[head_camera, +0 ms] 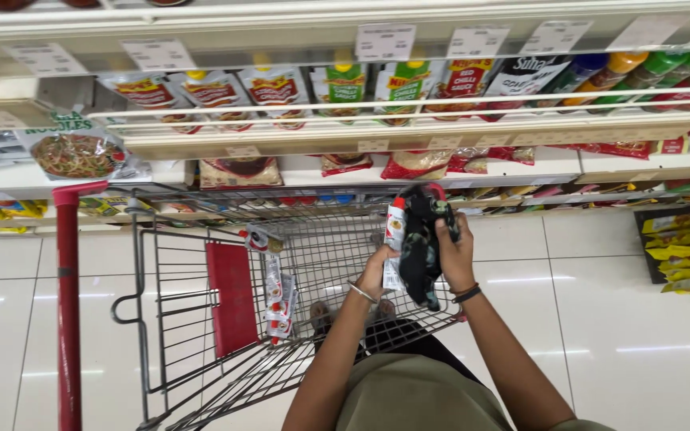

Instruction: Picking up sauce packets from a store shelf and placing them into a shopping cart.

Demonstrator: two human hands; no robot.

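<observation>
My left hand (pixel 377 271) and right hand (pixel 455 254) are both up over the far end of the shopping cart (pixel 201 319), each closed around the same bundle: a white sauce pouch (pixel 394 239) with a red cap, pressed against a dark patterned cloth bag (pixel 423 247) (which hangs limp below my fingers). My left grip wraps the pouch's lower edge; my right grip is curled tight on the cloth. The pouch is off the shelves (pixel 409 136) but, as I judge it, not yet put away in the cart. A strip of small sachets (pixel 277 295) already hangs inside the cart, beside the red seat flap (pixel 231 297).
</observation>
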